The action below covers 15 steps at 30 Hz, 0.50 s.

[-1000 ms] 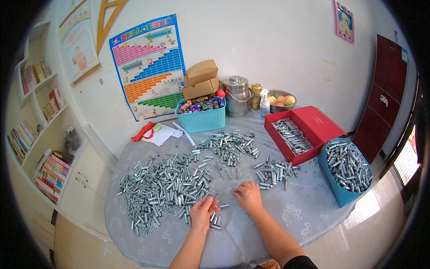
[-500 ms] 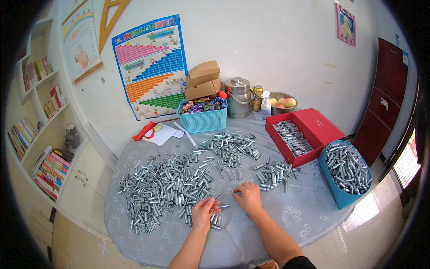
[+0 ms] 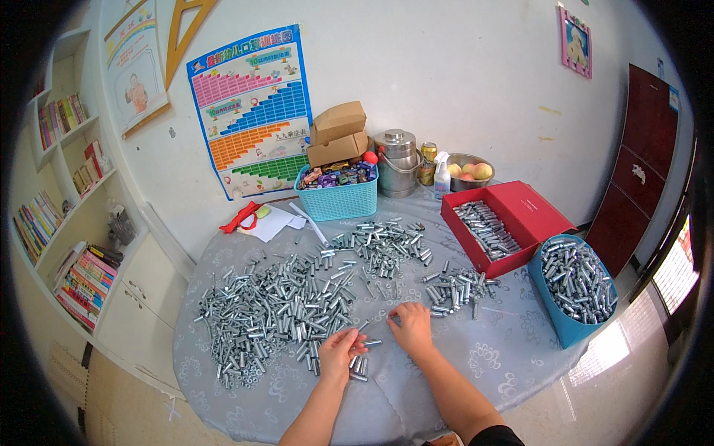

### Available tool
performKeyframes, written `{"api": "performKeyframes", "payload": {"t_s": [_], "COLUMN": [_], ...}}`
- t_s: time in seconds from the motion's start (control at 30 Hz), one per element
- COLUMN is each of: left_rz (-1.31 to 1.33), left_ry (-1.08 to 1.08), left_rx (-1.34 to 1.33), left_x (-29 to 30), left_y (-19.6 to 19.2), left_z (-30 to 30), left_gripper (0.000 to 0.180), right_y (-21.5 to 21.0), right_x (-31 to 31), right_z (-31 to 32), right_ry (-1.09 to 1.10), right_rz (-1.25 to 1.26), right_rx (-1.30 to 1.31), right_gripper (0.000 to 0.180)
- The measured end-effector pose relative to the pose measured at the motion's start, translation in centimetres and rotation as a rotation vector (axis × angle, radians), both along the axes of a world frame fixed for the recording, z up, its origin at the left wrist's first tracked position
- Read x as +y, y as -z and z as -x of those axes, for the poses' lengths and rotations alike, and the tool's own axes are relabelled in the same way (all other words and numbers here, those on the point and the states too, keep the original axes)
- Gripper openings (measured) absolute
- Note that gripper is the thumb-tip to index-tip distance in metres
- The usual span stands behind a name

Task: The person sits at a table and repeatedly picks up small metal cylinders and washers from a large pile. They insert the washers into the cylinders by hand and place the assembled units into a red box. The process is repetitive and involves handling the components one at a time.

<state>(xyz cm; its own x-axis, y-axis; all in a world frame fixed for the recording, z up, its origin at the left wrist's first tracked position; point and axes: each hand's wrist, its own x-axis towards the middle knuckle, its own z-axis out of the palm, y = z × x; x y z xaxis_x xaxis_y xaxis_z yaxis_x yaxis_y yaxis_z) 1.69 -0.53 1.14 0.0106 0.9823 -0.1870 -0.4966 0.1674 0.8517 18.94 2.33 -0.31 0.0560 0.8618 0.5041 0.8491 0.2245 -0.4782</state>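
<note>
My left hand [image 3: 341,352] is closed, thumb and fingers pinching a thin metal bolt [image 3: 365,325] that sticks up toward the upper right. Just to its right, my right hand [image 3: 411,328] is closed with thumb and fingertips together. Whatever small thing those fingertips hold is too small to make out. Several silver metal sleeves [image 3: 360,367] lie under and beside my left hand. Beyond it spreads a large heap of loose bolts, sleeves and nuts [image 3: 275,312]. Smaller piles of metal pieces [image 3: 383,249] and sleeve bolts [image 3: 460,288] lie past my right hand.
An open red box [image 3: 491,266] and a blue bin [image 3: 552,316], both full of metal bolts, stand at the right. Along the back are a turquoise basket [image 3: 338,202], a steel pot [image 3: 398,178], a spray bottle [image 3: 441,178] and a fruit bowl [image 3: 487,181]. Grey cloth [image 3: 476,379] covers the round table.
Both hands stay in almost the same place. The bolt in my left hand has shifted slightly, pointing a little more to the upper right.
</note>
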Motion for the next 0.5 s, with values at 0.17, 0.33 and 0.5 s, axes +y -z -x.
{"api": "performKeyframes", "payload": {"t_s": [0.17,0.33,0.5], "left_rz": [0.003,0.006,0.007], "left_ry": [0.008,0.008,0.011], "left_rx": [-0.003,0.006,0.008], "left_x": [0.14,0.02,0.09], "left_y": [0.34,0.07,0.26], "left_z": [0.06,0.02,0.08], "left_gripper": [0.016,0.015,0.016], "right_y": [0.22,0.14,-0.07], "right_x": [0.05,0.14,0.04], "right_z": [0.06,0.08,0.19], "right_ry": [0.018,-0.019,-0.034], "right_rz": [-0.029,0.001,0.007], "right_rx": [0.025,0.037,0.071], "right_gripper": [0.014,0.012,0.017]}}
